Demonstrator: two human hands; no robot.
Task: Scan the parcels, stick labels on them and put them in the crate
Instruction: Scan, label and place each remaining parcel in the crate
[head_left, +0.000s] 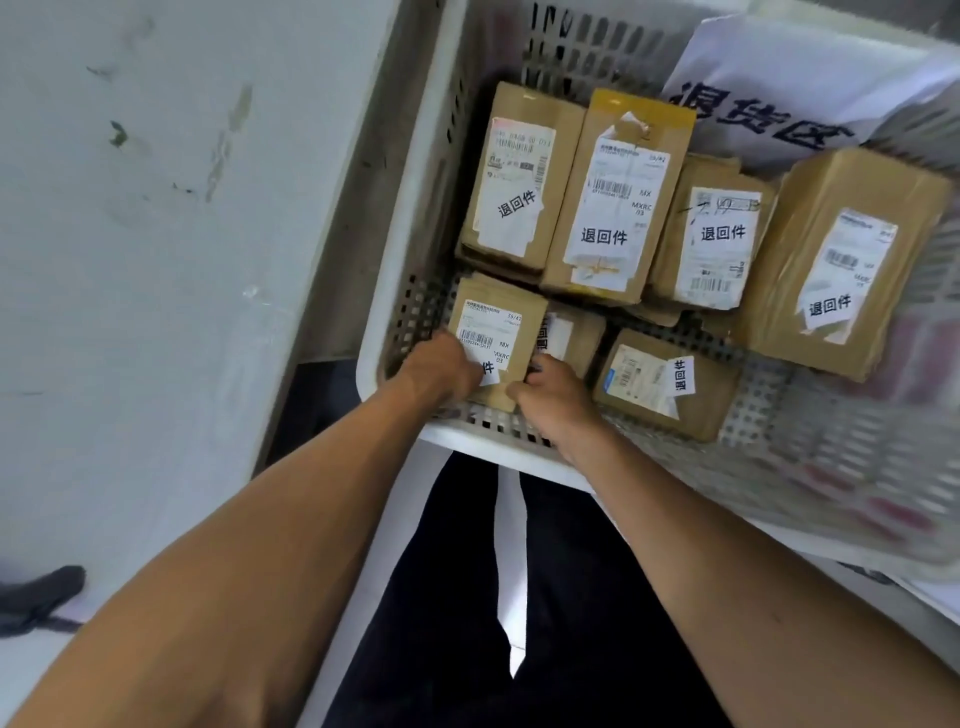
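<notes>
Scuffed pale grey wall (156, 234), white floor (62, 670) below, flat even light

The left hand (441, 366) covers the lower left of the nearest parcel's label (485, 343). At three o'clock, the crate (831, 467) wall smears into blur; at one o'clock, the paper sign (810, 88) is cut off.

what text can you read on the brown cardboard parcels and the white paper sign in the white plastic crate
"退货区": white paper sign at the white plastic crate's far side
"退回件": white stickers on the brown cardboard parcels, e.g. yellow-taped parcel
"MX", "MXRC 03": yellow-taped parcel's shipping label, and on the parcel both hands hold
Barcode digits and small print: too blurred
</notes>
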